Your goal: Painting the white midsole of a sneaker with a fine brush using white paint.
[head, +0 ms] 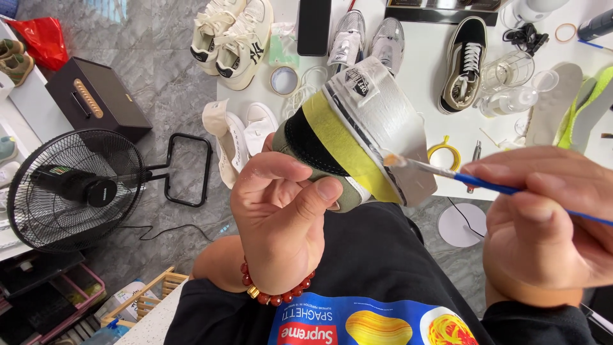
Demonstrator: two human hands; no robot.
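Sneaker (pixel 357 137), sole up and masked with yellow tape, sits above our lap, gripped from below by our left hand (pixel 281 217), thumb and fingers closed around its dark green upper. Beyond it we see the white table (pixel 421 70) crowded with other shoes, an insole (pixel 554 102) and a tape roll (pixel 284 80), and a black fan (pixel 70 188) on the grey floor. Our right hand (pixel 543 223) pinches a blue paintbrush (pixel 447 171), its tip touching the sole's edge.

A small black-and-white label (pixel 359 82) sits on the sole of the shoe (pixel 357 134) in my left grip (pixel 281 217); above the shoe on the worktop (pixel 434 83) lies a dark phone screen (pixel 314 25).
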